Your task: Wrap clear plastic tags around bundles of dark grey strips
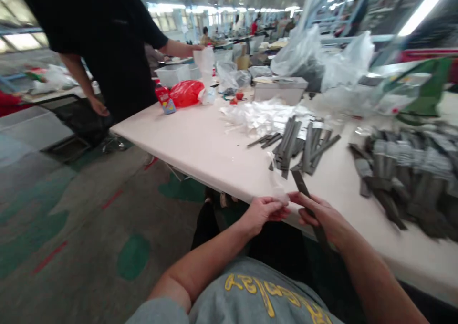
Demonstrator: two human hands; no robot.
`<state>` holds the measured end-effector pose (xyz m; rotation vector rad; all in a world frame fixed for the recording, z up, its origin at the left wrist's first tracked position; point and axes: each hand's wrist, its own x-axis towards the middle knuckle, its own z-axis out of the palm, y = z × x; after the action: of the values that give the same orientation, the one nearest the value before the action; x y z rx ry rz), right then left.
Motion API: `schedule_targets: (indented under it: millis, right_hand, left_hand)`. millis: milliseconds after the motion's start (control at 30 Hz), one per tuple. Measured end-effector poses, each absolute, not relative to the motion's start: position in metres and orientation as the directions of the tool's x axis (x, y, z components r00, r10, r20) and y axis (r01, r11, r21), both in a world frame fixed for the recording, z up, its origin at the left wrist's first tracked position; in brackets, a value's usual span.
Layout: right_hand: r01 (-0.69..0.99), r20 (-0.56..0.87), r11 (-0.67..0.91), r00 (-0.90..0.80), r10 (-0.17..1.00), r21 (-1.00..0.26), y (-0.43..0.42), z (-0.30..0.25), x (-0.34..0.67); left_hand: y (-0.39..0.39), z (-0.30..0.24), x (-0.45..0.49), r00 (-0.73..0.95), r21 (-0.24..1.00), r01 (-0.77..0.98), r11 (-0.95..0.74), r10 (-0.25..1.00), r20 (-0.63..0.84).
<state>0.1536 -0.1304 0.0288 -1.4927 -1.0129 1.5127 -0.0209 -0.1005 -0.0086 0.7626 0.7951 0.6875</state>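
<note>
From my remote post I see, at the near edge of the pale, cloth-smooth tabletop, both hands occupied: the left hand pinches the lower end of a thin, translucent white plastic piece, and the right hand grips a long, flat, dark grey strip that slants past its fingers. The fingertips of the two nearly meet; I cannot tell whether they touch. Just beyond lies a loose pile of dark grey flat strips, bordered behind by a heap of shiny white plastic film. To the right I note a larger mass of banded dark grey strips. Across the tabletop, a person in black stands near a bright red plastic bag.
</note>
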Motion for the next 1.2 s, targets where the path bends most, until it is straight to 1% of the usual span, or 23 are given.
schedule_targets:
  millis: [100,167,267,400,467,533,667,800,900,1000,1100,1133,1200]
  right_hand:
    - [-0.113,-0.392,-0.388,0.018,0.920,-0.915,-0.121,0.031,0.146]
    - [-0.114,-0.354,-0.349,0.027,0.935,-0.930,-0.119,0.034,0.147]
    - [-0.044,-0.313,-0.311,0.037,0.949,-0.949,-0.118,0.033,0.150]
    - [0.149,-0.266,-0.278,0.095,0.959,-0.949,-0.115,0.023,0.152]
    - [0.203,-0.221,-0.235,0.092,0.971,-0.951,-0.114,0.016,0.153]
    - [0.236,-0.183,-0.195,0.072,0.981,-0.952,-0.113,0.010,0.155]
    - [0.300,-0.146,-0.164,0.081,0.986,-0.940,-0.116,0.007,0.160]
    - [0.258,-0.121,-0.125,0.033,0.992,-0.958,-0.125,0.010,0.165]
    - [0.313,-0.094,-0.097,0.024,0.995,-0.945,-0.134,0.016,0.166]
    - [0.384,-0.060,-0.091,0.093,0.994,-0.919,-0.139,0.022,0.169]
    - [0.372,-0.055,-0.130,0.207,0.977,-0.919,-0.138,0.024,0.179]
    - [0.353,-0.052,-0.147,0.265,0.963,-0.924,-0.137,0.024,0.186]
    - [0.249,-0.041,-0.153,0.403,0.914,-0.956,-0.136,0.024,0.201]
  left_hand:
    - [-0.102,-0.010,-0.022,0.538,0.839,-0.185,0.511,0.767,-0.348]
    - [-0.104,-0.012,-0.021,0.529,0.850,-0.151,0.505,0.768,-0.362]
    - [-0.106,-0.013,-0.019,0.514,0.862,-0.109,0.495,0.770,-0.378]
    - [-0.107,-0.013,-0.015,0.553,0.875,-0.041,0.483,0.740,-0.383]
    - [-0.106,-0.011,-0.014,0.566,0.888,-0.004,0.461,0.733,-0.378]
    - [-0.101,-0.009,-0.013,0.560,0.902,0.032,0.431,0.739,-0.374]
    - [-0.089,-0.005,-0.011,0.529,0.927,0.097,0.363,0.770,-0.357]
    - [-0.080,-0.003,-0.011,0.533,0.919,0.049,0.391,0.768,-0.355]
    - [-0.079,-0.001,-0.009,0.542,0.910,0.035,0.414,0.757,-0.365]
    - [-0.082,0.003,-0.007,0.539,0.915,0.057,0.400,0.759,-0.366]
    - [-0.083,0.005,-0.006,0.525,0.909,0.055,0.413,0.763,-0.378]
    - [-0.083,0.004,-0.007,0.516,0.901,0.047,0.432,0.762,-0.392]
    - [-0.081,0.002,-0.009,0.492,0.873,0.020,0.488,0.755,-0.433]
